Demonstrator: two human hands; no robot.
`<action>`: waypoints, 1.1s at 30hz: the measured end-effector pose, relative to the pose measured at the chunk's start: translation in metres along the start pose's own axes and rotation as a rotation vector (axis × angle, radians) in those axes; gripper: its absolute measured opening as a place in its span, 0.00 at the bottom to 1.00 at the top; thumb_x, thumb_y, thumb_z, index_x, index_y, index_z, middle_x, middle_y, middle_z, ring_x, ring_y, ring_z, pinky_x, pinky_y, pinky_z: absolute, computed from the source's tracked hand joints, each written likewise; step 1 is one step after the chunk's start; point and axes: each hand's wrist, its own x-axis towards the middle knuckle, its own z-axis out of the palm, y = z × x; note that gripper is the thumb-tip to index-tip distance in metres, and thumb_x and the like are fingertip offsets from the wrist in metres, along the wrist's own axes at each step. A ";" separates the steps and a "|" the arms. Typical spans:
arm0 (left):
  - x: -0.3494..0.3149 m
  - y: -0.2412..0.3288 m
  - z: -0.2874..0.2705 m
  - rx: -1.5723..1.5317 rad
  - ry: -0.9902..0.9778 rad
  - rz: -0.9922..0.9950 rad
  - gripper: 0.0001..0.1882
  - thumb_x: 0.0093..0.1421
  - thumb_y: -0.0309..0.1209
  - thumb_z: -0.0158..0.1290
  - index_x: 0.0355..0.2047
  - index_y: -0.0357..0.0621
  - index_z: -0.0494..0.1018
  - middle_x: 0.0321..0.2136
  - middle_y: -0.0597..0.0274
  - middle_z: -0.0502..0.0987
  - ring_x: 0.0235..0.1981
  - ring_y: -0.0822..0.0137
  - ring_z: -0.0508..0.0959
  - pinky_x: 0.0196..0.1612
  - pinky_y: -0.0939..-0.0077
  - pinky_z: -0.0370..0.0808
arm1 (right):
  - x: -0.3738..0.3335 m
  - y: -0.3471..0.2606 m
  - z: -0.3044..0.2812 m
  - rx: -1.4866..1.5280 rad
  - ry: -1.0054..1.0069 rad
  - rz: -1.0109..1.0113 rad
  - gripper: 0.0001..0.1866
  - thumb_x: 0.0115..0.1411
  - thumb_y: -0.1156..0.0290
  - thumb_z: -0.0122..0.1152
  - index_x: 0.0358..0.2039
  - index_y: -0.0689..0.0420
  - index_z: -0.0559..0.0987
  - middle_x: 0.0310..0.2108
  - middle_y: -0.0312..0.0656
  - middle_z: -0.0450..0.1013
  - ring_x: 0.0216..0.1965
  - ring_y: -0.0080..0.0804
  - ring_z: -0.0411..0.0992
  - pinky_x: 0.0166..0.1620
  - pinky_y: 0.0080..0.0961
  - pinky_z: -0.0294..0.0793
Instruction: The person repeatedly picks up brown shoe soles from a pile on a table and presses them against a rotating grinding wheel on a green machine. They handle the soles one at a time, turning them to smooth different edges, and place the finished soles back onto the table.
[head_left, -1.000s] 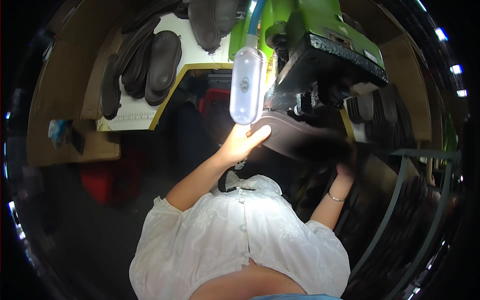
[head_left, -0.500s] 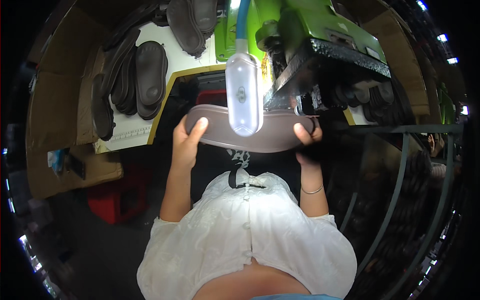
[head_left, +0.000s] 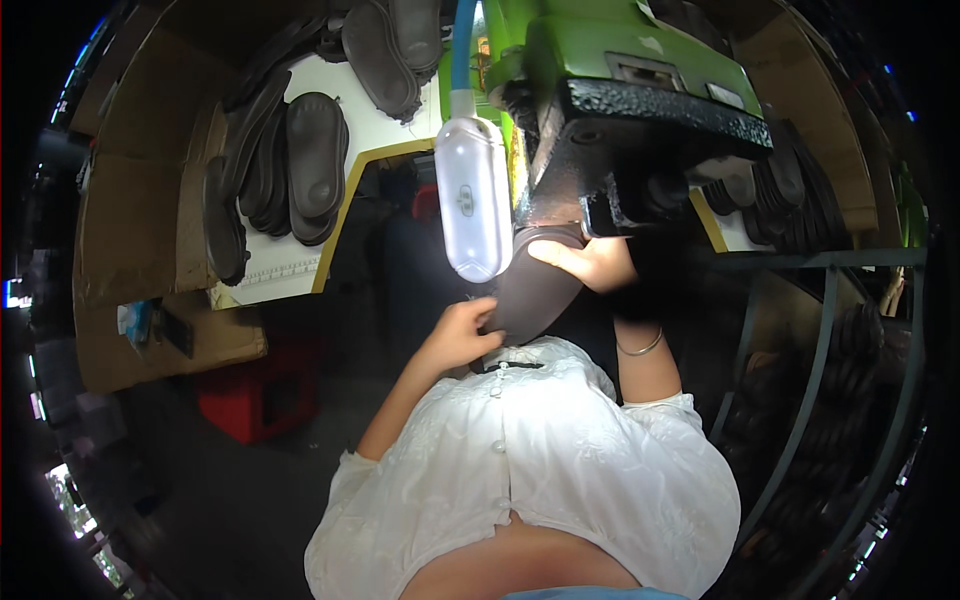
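Note:
A brown-grey shoe sole point(head_left: 540, 295) is held lengthwise in front of me, its far end just under the dark head of a green machine point(head_left: 640, 50). My right hand point(head_left: 600, 263) grips the sole's far right edge, thumb flat on top. My left hand point(head_left: 463, 335) is closed at the near left edge, fingers curled against the sole. A white oblong lamp point(head_left: 472, 200) on a blue flexible neck hangs over the sole's left side and hides a little of it. The sole's far tip is partly hidden by the machine.
More soles point(head_left: 318, 165) lie in piles on the white tabletop point(head_left: 285, 280) at left, others point(head_left: 790, 180) at right. Cardboard point(head_left: 140, 230) walls both sides. A red stool point(head_left: 255, 400) stands below left; a metal rack point(head_left: 800, 400) holding dark items is at right.
The sole has turned from crosswise to lengthwise, its far end now at the machine. My left hand has come down and inward to its near end; my right hand has moved slightly left.

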 end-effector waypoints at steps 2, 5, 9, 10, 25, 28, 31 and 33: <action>0.014 0.042 0.010 -0.031 0.084 0.134 0.15 0.51 0.28 0.56 0.39 0.34 0.72 0.28 0.64 0.76 0.29 0.77 0.73 0.33 0.82 0.71 | 0.006 -0.001 -0.004 -0.090 -0.038 -0.086 0.12 0.47 0.72 0.67 0.30 0.64 0.77 0.31 0.36 0.74 0.34 0.20 0.71 0.39 0.19 0.70; 0.043 0.077 0.013 -0.381 0.247 0.229 0.12 0.55 0.31 0.54 0.36 0.36 0.74 0.28 0.63 0.76 0.28 0.77 0.73 0.32 0.83 0.70 | 0.001 0.021 -0.013 -0.014 -0.018 -0.122 0.18 0.47 0.71 0.66 0.38 0.64 0.74 0.36 0.38 0.73 0.37 0.20 0.69 0.42 0.19 0.68; 0.052 0.095 0.013 -0.288 0.381 0.307 0.11 0.56 0.33 0.53 0.25 0.36 0.75 0.15 0.70 0.71 0.16 0.82 0.65 0.18 0.83 0.61 | -0.025 0.029 -0.021 0.170 -0.157 0.093 0.30 0.45 0.71 0.66 0.49 0.63 0.67 0.45 0.42 0.69 0.45 0.27 0.66 0.50 0.25 0.64; 0.047 0.095 0.012 -0.266 0.375 0.253 0.11 0.56 0.33 0.53 0.25 0.37 0.75 0.14 0.71 0.70 0.15 0.82 0.63 0.17 0.83 0.59 | -0.036 0.014 -0.029 0.041 -0.310 0.204 0.33 0.45 0.71 0.67 0.52 0.64 0.65 0.48 0.44 0.67 0.49 0.31 0.64 0.53 0.28 0.62; 0.008 0.047 0.003 -0.549 0.363 0.201 0.12 0.60 0.28 0.45 0.43 0.36 0.64 0.27 0.60 0.73 0.21 0.74 0.74 0.22 0.83 0.72 | -0.057 0.044 -0.092 0.484 0.349 0.161 0.18 0.44 0.77 0.61 0.38 0.66 0.73 0.31 0.41 0.74 0.31 0.26 0.72 0.39 0.21 0.71; -0.004 0.030 -0.009 -0.524 0.380 0.173 0.14 0.60 0.30 0.44 0.45 0.36 0.63 0.29 0.57 0.74 0.21 0.72 0.74 0.21 0.82 0.72 | -0.036 0.026 -0.067 0.459 0.285 0.073 0.18 0.44 0.77 0.61 0.38 0.66 0.74 0.31 0.42 0.74 0.32 0.25 0.72 0.39 0.20 0.71; -0.017 0.022 -0.023 -0.487 0.468 0.140 0.14 0.61 0.31 0.41 0.43 0.34 0.64 0.25 0.58 0.74 0.19 0.72 0.74 0.19 0.83 0.72 | -0.026 0.023 -0.046 0.278 0.218 -0.056 0.16 0.45 0.78 0.61 0.38 0.66 0.75 0.31 0.42 0.74 0.31 0.23 0.72 0.38 0.19 0.71; -0.026 0.007 -0.034 -0.513 0.502 0.129 0.13 0.61 0.31 0.42 0.41 0.34 0.65 0.23 0.59 0.74 0.17 0.72 0.74 0.19 0.83 0.69 | -0.022 0.022 -0.029 0.250 0.139 -0.057 0.16 0.46 0.79 0.62 0.37 0.66 0.75 0.33 0.41 0.74 0.34 0.22 0.71 0.40 0.18 0.70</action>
